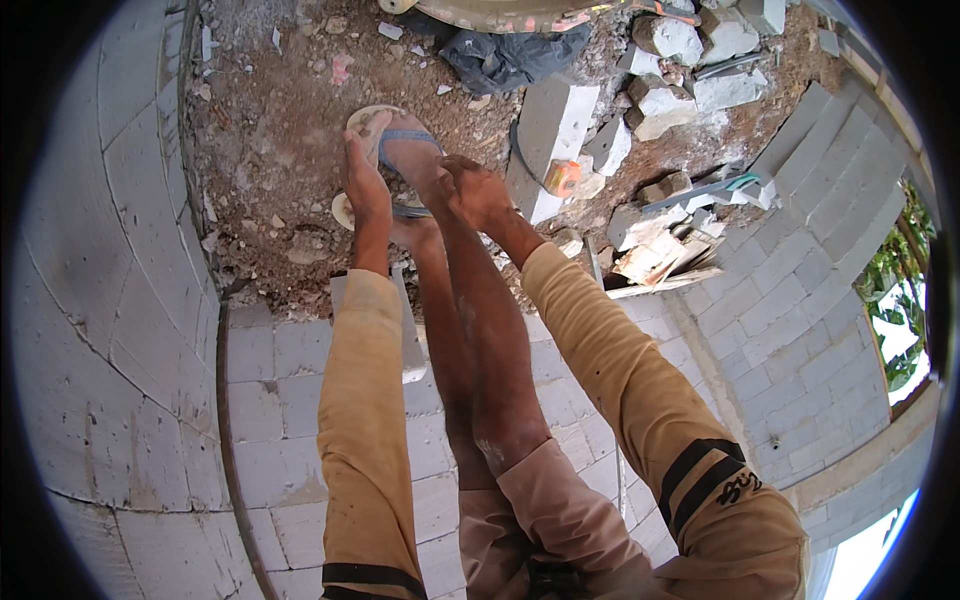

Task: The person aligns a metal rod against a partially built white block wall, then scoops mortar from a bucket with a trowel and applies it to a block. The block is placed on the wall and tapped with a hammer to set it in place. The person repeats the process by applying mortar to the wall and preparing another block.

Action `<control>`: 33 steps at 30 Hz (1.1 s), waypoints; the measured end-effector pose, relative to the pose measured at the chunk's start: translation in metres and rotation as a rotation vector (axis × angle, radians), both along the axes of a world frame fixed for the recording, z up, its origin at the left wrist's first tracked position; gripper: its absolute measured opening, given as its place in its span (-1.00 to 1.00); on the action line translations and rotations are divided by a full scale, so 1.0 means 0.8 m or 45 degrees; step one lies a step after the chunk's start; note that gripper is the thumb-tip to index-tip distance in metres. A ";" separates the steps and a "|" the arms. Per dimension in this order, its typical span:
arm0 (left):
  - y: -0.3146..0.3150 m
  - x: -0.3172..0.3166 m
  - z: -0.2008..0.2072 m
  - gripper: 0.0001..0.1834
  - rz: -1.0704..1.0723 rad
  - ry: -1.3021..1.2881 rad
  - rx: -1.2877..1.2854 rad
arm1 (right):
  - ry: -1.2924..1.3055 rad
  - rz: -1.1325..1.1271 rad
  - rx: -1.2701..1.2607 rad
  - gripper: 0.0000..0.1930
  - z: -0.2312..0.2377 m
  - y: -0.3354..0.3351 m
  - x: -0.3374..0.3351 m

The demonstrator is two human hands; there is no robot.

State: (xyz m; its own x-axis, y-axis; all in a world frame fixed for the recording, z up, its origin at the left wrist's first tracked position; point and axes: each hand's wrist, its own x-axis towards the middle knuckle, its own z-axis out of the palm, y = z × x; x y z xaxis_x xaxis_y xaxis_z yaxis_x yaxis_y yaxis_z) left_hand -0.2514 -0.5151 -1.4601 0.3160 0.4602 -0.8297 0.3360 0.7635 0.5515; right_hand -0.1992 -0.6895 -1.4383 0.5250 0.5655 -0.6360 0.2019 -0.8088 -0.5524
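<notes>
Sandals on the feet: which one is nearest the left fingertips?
The upper sandal in the picture: the left hand is at its front edge. The lower sandal shows nearer that hand's wrist.

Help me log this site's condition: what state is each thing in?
Left hand, fingers extended
Right hand, fingers bent
Blue-strapped flip-flops, both worn
Orange tape measure, blade position unclear
Black plastic sheeting, crumpled
Pale block chunks, broken
Left block wall, standing

Both arms (365,400) stretched down
Left hand (367,195) beside the right foot (408,152); right hand (482,198) (fingers (455,164) bent) at the ankle (428,178).
</notes>
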 end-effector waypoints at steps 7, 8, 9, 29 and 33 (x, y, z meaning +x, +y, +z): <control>0.023 -0.010 -0.004 -0.22 -0.132 -0.136 -0.068 | 0.117 -0.106 -0.054 -0.58 -0.003 0.010 0.012; 0.024 -0.014 -0.005 -0.21 -0.160 -0.136 -0.073 | 0.156 -0.149 -0.106 -0.56 -0.004 0.010 0.017; 0.025 -0.018 -0.007 -0.21 -0.191 -0.137 -0.083 | 0.159 -0.152 -0.098 -0.55 -0.004 0.011 0.022; -0.034 -0.071 -0.018 -0.17 0.023 0.160 -0.193 | 0.442 -1.036 -0.091 -0.50 -0.078 -0.054 0.024; -0.047 -0.071 -0.018 -0.16 0.046 0.155 -0.204 | 0.486 -1.196 -0.108 -0.49 -0.075 -0.051 0.022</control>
